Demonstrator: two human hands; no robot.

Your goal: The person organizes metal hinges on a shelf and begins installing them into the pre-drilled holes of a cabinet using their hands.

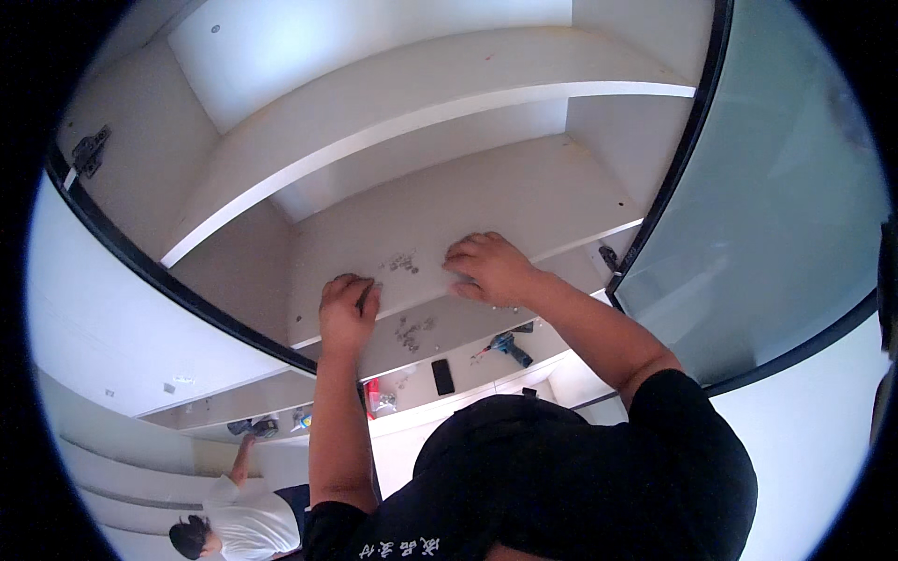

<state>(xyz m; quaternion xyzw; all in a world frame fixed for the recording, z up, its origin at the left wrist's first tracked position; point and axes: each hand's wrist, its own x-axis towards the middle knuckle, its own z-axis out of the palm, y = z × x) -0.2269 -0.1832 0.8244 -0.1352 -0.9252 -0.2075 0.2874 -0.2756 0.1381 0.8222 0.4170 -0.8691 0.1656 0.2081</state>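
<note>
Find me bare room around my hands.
The pale flat cabinet shelf looks bare behind the bare right hand, toward the pale right side wall. Crowded: small greyish pieces between that hand and the left hand; below, more pieces, a blue-black power drill and a black rectangular phone.

Black smartphone [442, 377] laid near cordless drill [512, 350], frosted-glass door [758, 206] framed in black, white-shirted co-worker [251, 519] seen at lower left.

Head fisheye: left of the pair, before the glass-doored cabinet [154, 150]
Lens direction: downward, across the cabinet's shelves [449, 77]
Cabinet nearness: close
</note>
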